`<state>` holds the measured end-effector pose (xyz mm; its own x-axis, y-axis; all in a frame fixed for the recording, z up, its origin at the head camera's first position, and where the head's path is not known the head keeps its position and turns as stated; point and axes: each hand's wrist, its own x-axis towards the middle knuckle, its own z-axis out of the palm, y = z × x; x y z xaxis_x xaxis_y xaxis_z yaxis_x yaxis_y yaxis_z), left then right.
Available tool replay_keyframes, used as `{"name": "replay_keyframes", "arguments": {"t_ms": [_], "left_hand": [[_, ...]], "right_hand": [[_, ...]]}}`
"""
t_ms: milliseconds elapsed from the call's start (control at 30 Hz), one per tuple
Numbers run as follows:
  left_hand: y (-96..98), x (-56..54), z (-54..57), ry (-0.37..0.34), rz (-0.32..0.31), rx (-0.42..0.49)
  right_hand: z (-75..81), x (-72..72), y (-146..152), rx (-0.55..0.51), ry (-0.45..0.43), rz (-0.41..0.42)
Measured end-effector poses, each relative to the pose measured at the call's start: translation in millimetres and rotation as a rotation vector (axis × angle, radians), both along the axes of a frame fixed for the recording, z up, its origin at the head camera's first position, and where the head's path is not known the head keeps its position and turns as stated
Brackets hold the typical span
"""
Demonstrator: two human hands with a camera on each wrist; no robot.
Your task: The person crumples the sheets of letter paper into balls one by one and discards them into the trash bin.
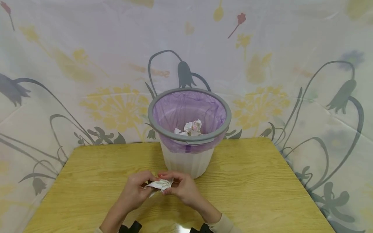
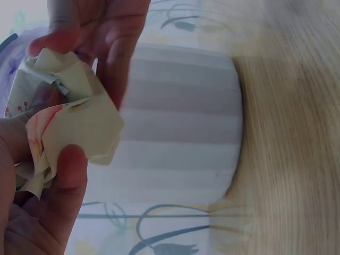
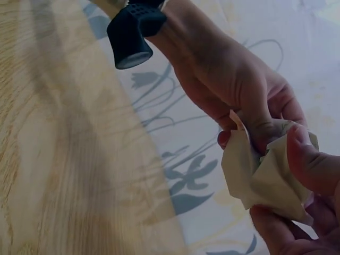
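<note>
A crumpled piece of paper, off-white with small red and pink print, is held between both hands above the table's front half. My left hand pinches its left side with thumb and fingers. On the other side my right hand grips it, thumb below and fingers above. Creases and folded edges of the paper show close up in the left wrist view. Just behind the hands stands a white ribbed bin with a grey rim and a purple liner. Several crumpled papers lie inside it.
The bin stands near the back middle of a yellow wood-grain table. A flower-patterned cloth hangs behind and along both sides of the table. A dark wrist camera sits on the left wrist.
</note>
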<state>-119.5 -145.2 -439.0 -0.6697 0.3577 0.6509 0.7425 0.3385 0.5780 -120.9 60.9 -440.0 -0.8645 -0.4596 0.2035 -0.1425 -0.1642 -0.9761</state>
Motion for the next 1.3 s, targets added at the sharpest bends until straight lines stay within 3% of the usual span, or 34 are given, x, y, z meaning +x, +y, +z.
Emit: {"name": "replay_keyframes", "arguments": {"t_ms": [267,400,600,667,800,1100,1300], "left_hand": [[8.4,2.4,-3.8,0.023,-0.027,0.064],[10.9,2.0,-5.1,0.007,-0.001,0.068],[8.1,2.9,-3.8,-0.108,0.112,0.032],[5.5,3.3,-2.7,-0.166,0.113,0.031],[-2.9,5.5,-1.2,-0.296,0.05,0.106],[-22.3,4.8,-1.0,-0.46,-0.306,0.301],[-19.2,1.9,-2.6,-0.516,-0.388,0.367]], "right_hand": [[-5.0,0.6,-4.4,-0.027,0.077,-0.103],[-7.9,0.6,-6.6,-0.012,0.13,-0.186],[-10.7,-4.5,-6.6,0.056,0.063,-0.222],[-10.8,-6.0,-5.9,0.052,0.068,-0.209],[-11.3,-8.6,-2.6,-0.014,0.069,-0.182],[-14.4,-11.8,10.6,-0.151,-0.028,-0.059],[-17.5,-12.2,15.4,-0.183,0.013,0.031]]}}
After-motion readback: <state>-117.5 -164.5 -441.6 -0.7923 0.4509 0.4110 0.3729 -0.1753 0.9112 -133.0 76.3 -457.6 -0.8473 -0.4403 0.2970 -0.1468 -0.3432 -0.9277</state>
